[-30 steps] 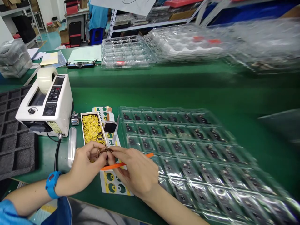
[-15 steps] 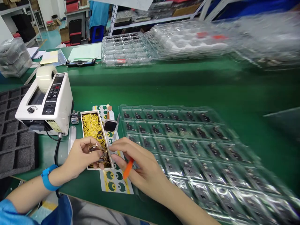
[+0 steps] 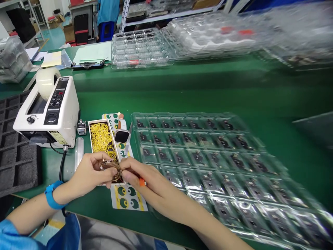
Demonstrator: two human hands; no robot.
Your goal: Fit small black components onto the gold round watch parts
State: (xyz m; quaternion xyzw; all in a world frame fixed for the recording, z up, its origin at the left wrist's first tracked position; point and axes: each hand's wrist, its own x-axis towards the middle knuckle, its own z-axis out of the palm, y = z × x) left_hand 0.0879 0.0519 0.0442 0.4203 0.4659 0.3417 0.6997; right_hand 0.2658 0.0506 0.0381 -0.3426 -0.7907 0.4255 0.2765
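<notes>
Both hands meet at the near end of the narrow white box of yellow rings (image 3: 101, 136). The left hand (image 3: 90, 173), with a blue wristband (image 3: 50, 198) behind it, has its grip pinched together on a small coppery coiled part (image 3: 111, 167), held right over that near end of the box. The right hand (image 3: 147, 184) comes in from the box's right, fingertips closed against the same part. A slim orange plastic tool (image 3: 142, 181) is tucked in its grip, and only a stub of it shows.

Left of the box, on the green worktop (image 3: 182, 93), stands a white tape dispenser (image 3: 47, 111). Right of the box lies a dark square watch face (image 3: 122, 136), and beyond that a clear plastic blister tray (image 3: 241, 126) of small dark parts. Just nearer than the box lies a sheet of green-and-yellow stickers (image 3: 128, 198).
</notes>
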